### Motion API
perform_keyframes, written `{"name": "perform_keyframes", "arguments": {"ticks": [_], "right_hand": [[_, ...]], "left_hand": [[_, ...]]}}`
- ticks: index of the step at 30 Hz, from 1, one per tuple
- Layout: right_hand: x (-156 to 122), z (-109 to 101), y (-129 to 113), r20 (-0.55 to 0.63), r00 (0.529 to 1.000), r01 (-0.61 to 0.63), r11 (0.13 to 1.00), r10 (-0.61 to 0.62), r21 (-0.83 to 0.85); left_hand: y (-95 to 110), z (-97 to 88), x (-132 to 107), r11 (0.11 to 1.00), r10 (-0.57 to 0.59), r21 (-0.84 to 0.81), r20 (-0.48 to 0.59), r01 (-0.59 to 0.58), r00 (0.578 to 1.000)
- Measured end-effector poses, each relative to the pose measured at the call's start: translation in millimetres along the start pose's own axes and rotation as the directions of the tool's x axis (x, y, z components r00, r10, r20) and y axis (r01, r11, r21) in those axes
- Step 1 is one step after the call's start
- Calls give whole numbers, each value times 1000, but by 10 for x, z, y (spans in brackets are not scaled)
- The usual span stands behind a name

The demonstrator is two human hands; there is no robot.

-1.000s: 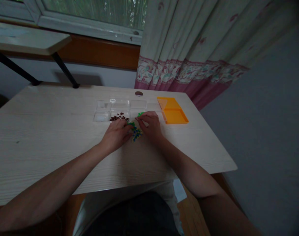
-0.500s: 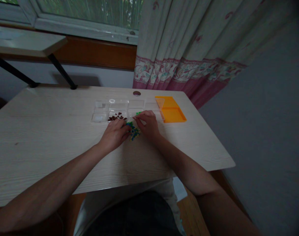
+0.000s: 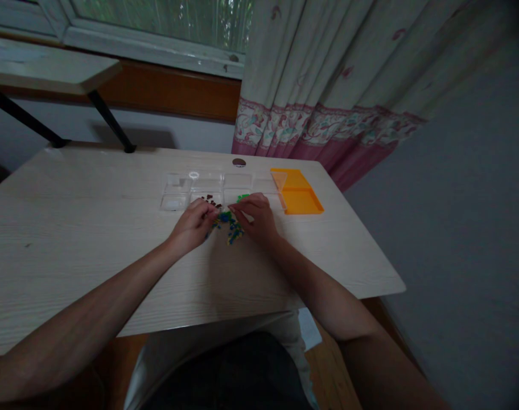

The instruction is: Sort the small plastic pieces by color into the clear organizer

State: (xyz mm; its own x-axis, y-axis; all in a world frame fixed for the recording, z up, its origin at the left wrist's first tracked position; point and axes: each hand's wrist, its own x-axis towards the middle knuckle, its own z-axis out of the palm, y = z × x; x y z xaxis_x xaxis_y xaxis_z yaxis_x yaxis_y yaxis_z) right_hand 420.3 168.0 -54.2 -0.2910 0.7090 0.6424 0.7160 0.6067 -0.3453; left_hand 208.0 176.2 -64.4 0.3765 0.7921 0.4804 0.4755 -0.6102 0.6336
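Observation:
My left hand (image 3: 193,223) is at the front edge of a clear divided tray (image 3: 223,188), thumb and fingertips pressed together. My right hand (image 3: 258,217) faces it across a small gap, thumb and forefinger closed in a pinch. Whatever either hand holds is too small to make out. Between and below the fingertips lies a loose pile of tiny blue, green and yellow pieces (image 3: 234,229) on the tabletop. Small dark brown pieces (image 3: 210,200) fill one front compartment, partly hidden by my left hand. Green pieces (image 3: 243,197) lie in another front compartment, behind my right fingers.
To the right of the clear tray stands an orange tray (image 3: 303,200), its left side overlapped by the clear one. A round brown item (image 3: 239,163) lies behind them. A raised shelf (image 3: 71,74) on black legs is at the back left of the wooden table (image 3: 114,250).
My left hand has drawn slightly back and left from the pile, its fingers now together, uncovering more of the coloured pieces. My right hand keeps its pinch in nearly the same place.

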Motion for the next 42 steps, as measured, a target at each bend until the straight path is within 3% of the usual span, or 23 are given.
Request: {"name": "perform_keyframes", "arguments": {"ticks": [6,12,30,35,42], "right_hand": [[-30,39,-136,82,992,100,995,-98,-27],[-37,66,-158,81,990,119,993,-118,-14],[-50,115,-180,-39,994,104,995,-104,8],[14,82,110,-112,993,-37,999,40,28],[24,37,485,-195,950,-259,964,244,-57]], "left_hand": [[-3,-4,20,987,-95,-128,18,97,995],[-4,17,13,968,-131,-211,36,136,991],[10,-10,-3,992,-47,-114,-12,45,999],[-14,-25,-21,998,-27,-53,-51,24,998],[-69,-42,-29,999,-54,-9,-60,53,997]]}}
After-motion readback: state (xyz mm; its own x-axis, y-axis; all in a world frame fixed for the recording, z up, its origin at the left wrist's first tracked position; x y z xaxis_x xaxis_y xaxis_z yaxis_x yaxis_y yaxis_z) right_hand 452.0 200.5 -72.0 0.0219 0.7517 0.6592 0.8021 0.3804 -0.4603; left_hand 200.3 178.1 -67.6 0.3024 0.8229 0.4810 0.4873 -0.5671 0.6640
